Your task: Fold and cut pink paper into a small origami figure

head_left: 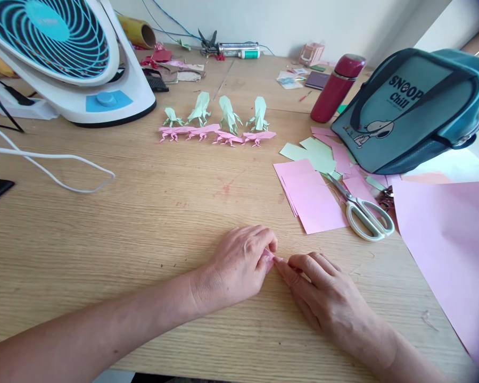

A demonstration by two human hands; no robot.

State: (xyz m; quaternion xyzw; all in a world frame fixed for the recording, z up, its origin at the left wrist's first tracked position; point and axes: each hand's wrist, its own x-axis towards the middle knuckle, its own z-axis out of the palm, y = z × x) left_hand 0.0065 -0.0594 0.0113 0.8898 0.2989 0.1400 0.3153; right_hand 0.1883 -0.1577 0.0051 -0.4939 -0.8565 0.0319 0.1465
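Observation:
My left hand (239, 261) is closed around a small piece of folded pink paper (269, 256), and most of it is hidden by the fingers. At its right end, my right hand (325, 290) pinches the tip between thumb and forefinger, close to the left fingertips. Both hands rest low over the wooden table (163, 213). Farther back stand several folded light green paper figures (228, 113), with a row of pink paper figures (227, 138) in front of them.
Pink paper sheets (311, 199) and white-handled scissors (369, 218) lie right of centre, beside paper scraps. A large pink sheet (443, 229) covers the right edge. Behind stand a teal bag (415, 117) and a red flask (337, 90). A fan (115, 101) and white cable (64, 156) occupy the left.

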